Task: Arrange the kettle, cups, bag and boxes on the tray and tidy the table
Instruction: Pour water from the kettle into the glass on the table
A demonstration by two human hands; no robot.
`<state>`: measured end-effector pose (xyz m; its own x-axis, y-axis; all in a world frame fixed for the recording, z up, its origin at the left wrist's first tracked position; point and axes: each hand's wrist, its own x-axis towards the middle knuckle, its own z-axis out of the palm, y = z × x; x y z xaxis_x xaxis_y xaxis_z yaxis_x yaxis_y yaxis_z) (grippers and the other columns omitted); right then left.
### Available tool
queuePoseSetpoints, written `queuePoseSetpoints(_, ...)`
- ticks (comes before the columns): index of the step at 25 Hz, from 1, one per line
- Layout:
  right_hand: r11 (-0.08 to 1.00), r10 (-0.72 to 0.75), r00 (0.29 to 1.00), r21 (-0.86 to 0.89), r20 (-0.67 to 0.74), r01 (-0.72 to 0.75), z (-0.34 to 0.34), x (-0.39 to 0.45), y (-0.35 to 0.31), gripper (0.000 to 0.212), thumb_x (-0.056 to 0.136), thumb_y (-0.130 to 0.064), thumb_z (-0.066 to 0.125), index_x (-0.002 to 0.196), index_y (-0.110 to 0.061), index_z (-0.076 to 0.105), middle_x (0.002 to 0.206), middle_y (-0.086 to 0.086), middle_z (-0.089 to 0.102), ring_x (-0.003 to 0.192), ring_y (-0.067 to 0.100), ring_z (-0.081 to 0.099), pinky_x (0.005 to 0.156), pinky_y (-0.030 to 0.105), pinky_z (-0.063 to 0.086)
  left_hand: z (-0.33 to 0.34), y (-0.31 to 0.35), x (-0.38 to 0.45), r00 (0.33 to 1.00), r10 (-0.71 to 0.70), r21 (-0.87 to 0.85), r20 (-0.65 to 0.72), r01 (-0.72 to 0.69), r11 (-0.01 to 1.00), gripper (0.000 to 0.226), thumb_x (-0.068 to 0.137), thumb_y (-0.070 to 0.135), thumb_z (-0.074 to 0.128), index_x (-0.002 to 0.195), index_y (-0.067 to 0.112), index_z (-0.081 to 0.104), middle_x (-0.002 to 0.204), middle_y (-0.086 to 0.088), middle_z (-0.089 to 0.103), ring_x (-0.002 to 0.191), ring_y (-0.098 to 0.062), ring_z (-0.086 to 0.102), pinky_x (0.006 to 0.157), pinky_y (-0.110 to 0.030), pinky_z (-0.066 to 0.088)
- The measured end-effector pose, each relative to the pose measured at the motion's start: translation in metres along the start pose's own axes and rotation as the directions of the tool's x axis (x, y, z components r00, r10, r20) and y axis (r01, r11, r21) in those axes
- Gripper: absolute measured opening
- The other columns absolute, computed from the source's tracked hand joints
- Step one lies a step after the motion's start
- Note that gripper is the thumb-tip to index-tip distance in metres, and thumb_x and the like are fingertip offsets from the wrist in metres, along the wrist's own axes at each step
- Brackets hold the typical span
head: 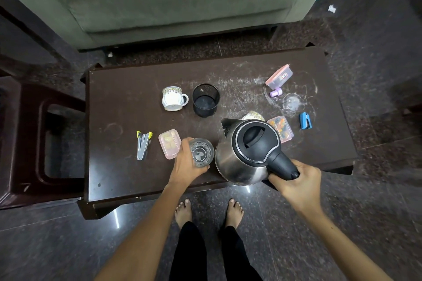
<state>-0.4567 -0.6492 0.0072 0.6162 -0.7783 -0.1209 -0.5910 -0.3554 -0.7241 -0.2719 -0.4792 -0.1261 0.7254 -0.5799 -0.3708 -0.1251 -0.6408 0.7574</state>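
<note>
Head view. The right hand (296, 180) gripped the handle of the kettle (247, 150), at 5 o'clock on the table (118, 98), likely to carry it. The left hand (186, 162) clasped a glass cup (201, 152) at the kettle's 9 o'clock. No tray showed; no lettering was legible.

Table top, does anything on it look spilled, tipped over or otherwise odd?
Yes. The white mug behind the glass lies on its side. On the table, whitish smears and ring marks spread across the far right area near the pink-lidded box. No liquid spill is visible.
</note>
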Motion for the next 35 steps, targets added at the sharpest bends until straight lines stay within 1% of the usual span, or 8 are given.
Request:
queuePoseSetpoints(6,0.999,0.035,0.999,-0.004,-0.012,-0.035,0.005,0.002,0.002,0.045,0.052,-0.016,0.068,0.047,-0.022,0.023,0.05,0.005,0.02,0.057,0.013,0.02,0.046,0.026,0.02,-0.004,-0.001,0.0,1.0,0.01,0.067,0.013,-0.011,0.998,0.099,0.048,0.028,0.094,0.125,0.015,0.032,0.124,-0.007,0.056,0.111,-0.026,0.057,0.093,-0.038,0.048)
queuePoseSetpoints(10,0.999,0.014,1.0,-0.052,0.012,-0.013,0.002,0.007,0.002,0.048,0.053,-0.009,0.075,0.045,-0.015,0.029,0.049,0.008,0.022,0.058,0.012,0.021,0.046,0.027,0.021,-0.008,0.002,-0.008,1.0,0.002,0.041,-0.019,-0.001,0.999,0.111,0.049,0.024,0.094,0.139,0.013,0.029,0.134,-0.007,0.052,0.122,-0.025,0.052,0.101,-0.035,0.042)
queuePoseSetpoints(13,0.993,-0.032,0.997,-0.115,0.067,0.039,-0.006,0.008,-0.001,0.044,0.053,-0.011,0.077,0.044,-0.004,0.034,0.044,0.014,0.027,0.054,0.012,0.022,0.045,0.028,0.024,-0.014,0.005,-0.019,0.998,-0.02,0.011,-0.057,0.021,1.0,0.115,0.051,0.024,0.094,0.144,0.013,0.027,0.144,-0.007,0.045,0.131,-0.022,0.045,0.105,-0.032,0.037)
queuePoseSetpoints(16,0.978,-0.08,0.989,-0.18,0.128,0.102,-0.014,0.008,-0.009,0.041,0.054,-0.012,0.074,0.044,-0.005,0.035,0.041,0.014,0.029,0.047,0.015,0.024,0.044,0.028,0.026,-0.019,0.011,-0.04,0.99,-0.035,-0.021,-0.137,0.033,0.999,0.103,0.055,0.02,0.092,0.139,0.012,0.033,0.14,-0.008,0.049,0.127,-0.022,0.048,0.103,-0.029,0.037)
queuePoseSetpoints(20,0.927,-0.153,0.956,-0.3,0.248,0.226,-0.025,0.014,-0.025,0.032,0.054,-0.025,0.061,0.047,-0.01,0.033,0.042,0.007,0.028,0.049,0.021,0.023,0.045,0.03,0.029,-0.025,0.021,-0.066,0.983,-0.064,-0.059,-0.17,0.055,0.997,0.079,0.066,0.013,0.085,0.132,0.007,0.041,0.133,-0.013,0.054,0.122,-0.025,0.052,0.102,-0.04,0.044)
queuePoseSetpoints(25,0.867,-0.191,0.917,-0.378,0.35,0.325,-0.026,0.025,-0.037,0.042,0.055,-0.031,0.057,0.047,-0.015,0.02,0.039,0.003,0.022,0.046,0.018,0.017,0.043,0.027,0.023,-0.028,0.027,-0.081,0.976,-0.113,-0.128,-0.187,0.09,0.988,0.058,0.076,0.011,0.078,0.125,0.005,0.048,0.128,-0.011,0.058,0.117,-0.024,0.055,0.096,-0.036,0.045)
queuePoseSetpoints(31,0.823,-0.164,0.87,-0.423,0.464,0.381,-0.024,0.039,-0.043,0.036,0.053,-0.033,0.056,0.046,-0.015,0.026,0.039,0.001,0.024,0.041,0.015,0.02,0.044,0.029,0.026,-0.019,0.022,-0.083,0.963,-0.192,-0.207,-0.188,0.152,0.966,0.048,0.08,0.01,0.073,0.122,0.005,0.05,0.127,-0.009,0.059,0.115,-0.023,0.057,0.098,-0.037,0.046)
queuePoseSetpoints(35,0.793,-0.126,0.859,-0.471,0.496,0.387,-0.021,0.042,-0.049,0.038,0.056,-0.022,0.064,0.048,-0.012,0.028,0.042,0.001,0.025,0.046,0.02,0.024,0.044,0.027,0.022,-0.016,0.02,-0.082,0.962,-0.202,-0.221,-0.183,0.16,0.962,0.047,0.081,0.009,0.072,0.122,0.004,0.05,0.127,-0.01,0.059,0.114,-0.023,0.058,0.098,-0.039,0.047)
